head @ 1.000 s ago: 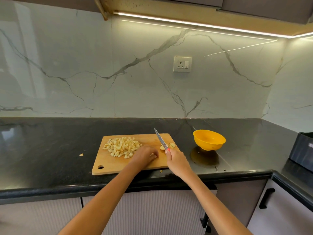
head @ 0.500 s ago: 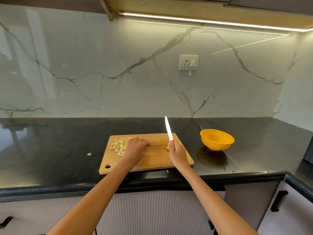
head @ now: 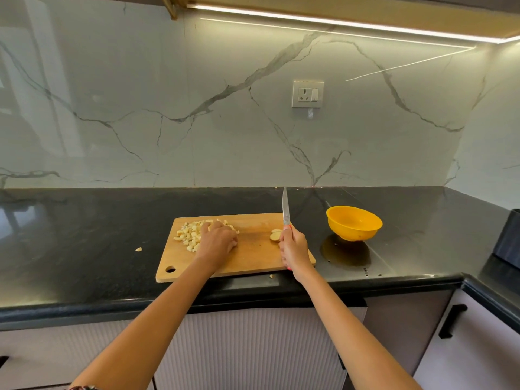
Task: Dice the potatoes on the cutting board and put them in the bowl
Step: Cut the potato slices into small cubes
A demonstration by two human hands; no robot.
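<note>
**Desk:** What have you got on the worktop (head: pixel 84 235)?

**Me:** I see a wooden cutting board (head: pixel 253 254) lying near the front edge, its hanging hole at the near left corner. The diced potatoes (head: pixel 189 235) sit in a loose heap on the board's far left part. An uncut potato piece (head: pixel 275 235) lies on the right part of the board, well apart from the heap.

**Desk:** Your hands?

**Me:** My left hand (head: pixel 219 240) lies palm down at the right edge of the dice, fingers curled over some of the pieces; I can't tell whether it actually grips any. My right hand (head: pixel 294 246) is clenched round the handle of the knife (head: pixel 286 206), just right of the uncut piece. The blade stands almost upright, tip pointing up and away from me, clear of the board.

**Desk:** And the bowl?

**Me:** The yellow bowl (head: pixel 354 223) stands on the worktop to the right of the board, apart from it, with its dark reflection just in front. As far as I can see into it, it holds no potato.

**Desk:** Any strays?

**Me:** One potato scrap (head: pixel 138 249) lies on the worktop left of the board, and a smaller crumb (head: pixel 271 276) sits just off the board's near edge. On the marble wall behind there's a socket (head: pixel 307 94).
</note>
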